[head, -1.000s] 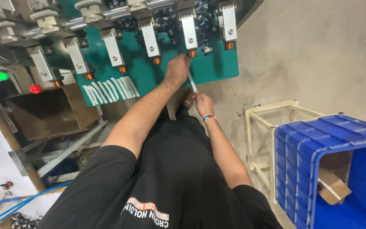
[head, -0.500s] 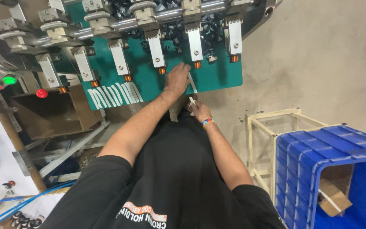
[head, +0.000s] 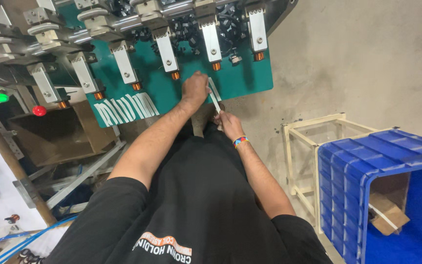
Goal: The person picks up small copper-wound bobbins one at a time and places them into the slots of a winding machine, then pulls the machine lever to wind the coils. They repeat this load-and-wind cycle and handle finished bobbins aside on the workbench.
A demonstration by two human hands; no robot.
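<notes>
Two bare hands meet at the near edge of a green machine plate in the head view, the only view there is. The left hand reaches furthest forward, its forearm stretched long from a black sleeve, knuckles up and fingers curled down onto the plate. It is closed over the far end of a thin white strip, just below a copper-coloured coil hanging from one of the metal clamp arms. The right hand sits lower and closer to the body, wrist bent, wearing a multicoloured wristband. Its fingers are pinched on the near end of the same strip, so the strip runs slanted between the two hands, from the plate's near edge down toward the person's chest.

Toward the plate's near left corner lies a row of white strips, well apart from both hands. At the left edge of the machine sit a green lamp and a red button, with a brown hopper below them. To the right, on the concrete floor, a blue crate lies on its side beside a cream frame.
</notes>
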